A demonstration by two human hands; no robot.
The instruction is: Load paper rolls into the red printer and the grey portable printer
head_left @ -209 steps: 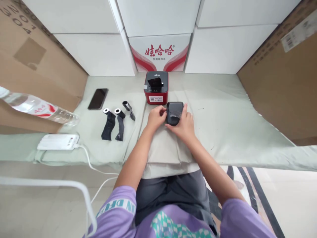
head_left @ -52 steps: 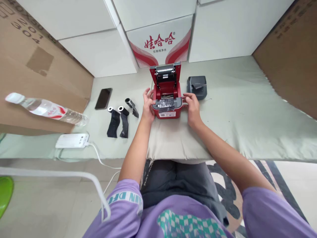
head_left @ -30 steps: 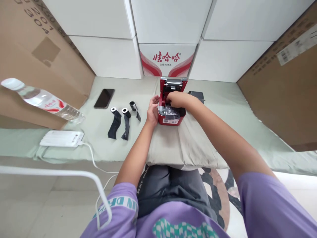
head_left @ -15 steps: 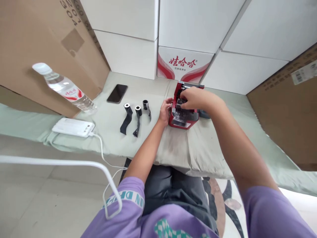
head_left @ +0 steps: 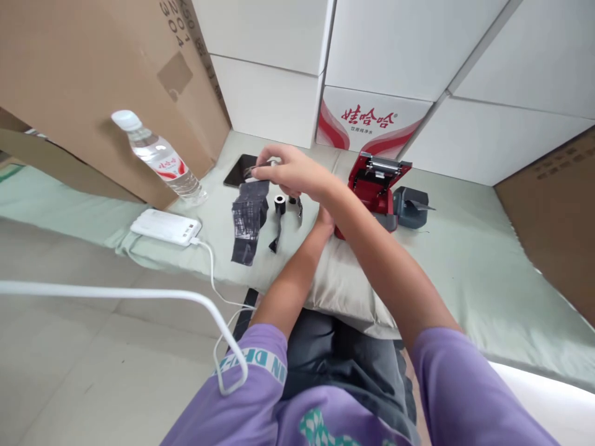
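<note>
white cartons and brown cardboard wall in a worktop [head_left: 465,260] draped in pale green cloth. the right hand [head_left: 289,173] has crossed over to the left side, its grip pinched shut on the top end of a dark roll with a black strip [head_left: 250,217] — the strip hangs from the fingers with its long axis running toward the person, lower end lying on the cloth. two more small rolls [head_left: 279,204] lie just beside it on the right. the left hand [head_left: 325,218] is mostly hidden under the right forearm, next to the open red printer [head_left: 374,183]; i cannot tell its grip. the phone [head_left: 235,173] is partly covered, and a grey device [head_left: 411,207] sits behind the printer.
</note>
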